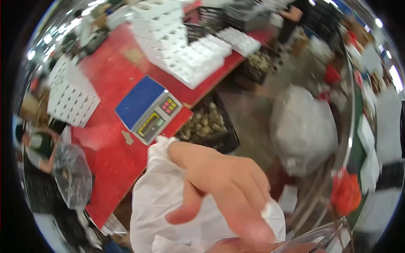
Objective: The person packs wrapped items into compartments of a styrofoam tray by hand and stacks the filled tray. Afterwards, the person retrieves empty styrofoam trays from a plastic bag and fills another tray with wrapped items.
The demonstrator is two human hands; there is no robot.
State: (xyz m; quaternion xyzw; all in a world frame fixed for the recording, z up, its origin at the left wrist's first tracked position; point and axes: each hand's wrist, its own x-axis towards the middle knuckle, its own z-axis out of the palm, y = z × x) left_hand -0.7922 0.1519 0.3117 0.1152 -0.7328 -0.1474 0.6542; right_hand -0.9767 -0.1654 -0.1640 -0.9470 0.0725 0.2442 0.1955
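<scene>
The left hand [225, 175] is held half open, thumb spread, nothing seen gripped, near apparent clear eyewear [314, 237] at five o'clock; a reach is presumed, a light finger closure is judged needed, and the right hand cannot be made out.

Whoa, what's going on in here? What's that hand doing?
The person's left hand is in front of white clothing, its thumb out to the side; I can't tell if it touches anything. Beyond it, a blue-topped scale sits on a red table, near stacked white trays. A dark crate of brownish lumps stands beside the table. Another person is by a clear bag.
</scene>
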